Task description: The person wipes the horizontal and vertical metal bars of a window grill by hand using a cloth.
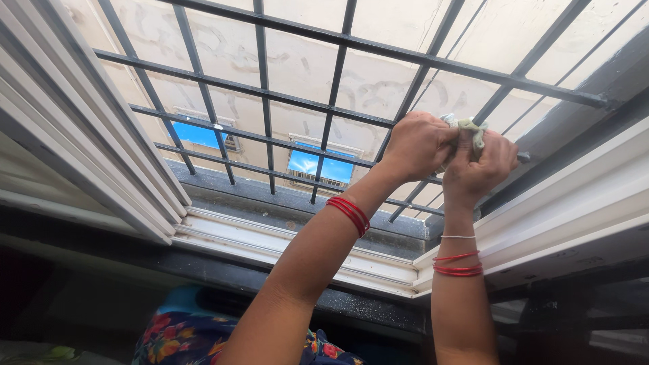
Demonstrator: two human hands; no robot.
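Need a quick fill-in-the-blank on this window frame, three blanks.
1. Both hands, left hand and right hand, grip a crumpled ____.
2. The cloth is pressed against a dark metal ____ over the window.
3. The bangles on both wrists are ____.

Missing words: cloth; grille; red
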